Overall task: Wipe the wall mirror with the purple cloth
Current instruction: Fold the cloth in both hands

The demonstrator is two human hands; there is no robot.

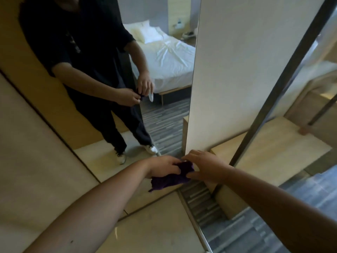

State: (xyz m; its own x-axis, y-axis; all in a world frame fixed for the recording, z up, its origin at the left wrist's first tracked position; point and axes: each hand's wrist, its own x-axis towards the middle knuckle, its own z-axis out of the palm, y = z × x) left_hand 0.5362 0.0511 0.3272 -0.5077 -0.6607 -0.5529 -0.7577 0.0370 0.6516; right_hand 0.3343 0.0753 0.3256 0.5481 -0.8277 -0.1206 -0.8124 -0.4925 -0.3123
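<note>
The tall wall mirror (164, 114) fills the upper left and centre, reaching down to the floor. It reflects a person in dark clothes, a white bed and striped carpet. Both my hands are held out low in front of the mirror's bottom right corner, apart from the glass. The purple cloth (171, 178) is bunched between them. My left hand (163, 166) grips the cloth from the left, and my right hand (206, 166) pinches its right edge with fingers spread. Part of the cloth hangs below my left hand.
A white wall panel (246, 61) stands right of the mirror. A dark metal post (284, 79) slants across a glass partition at right. A light wooden bench (273, 148) sits low behind it. Glossy beige floor tiles (155, 225) meet grey striped carpet (237, 234).
</note>
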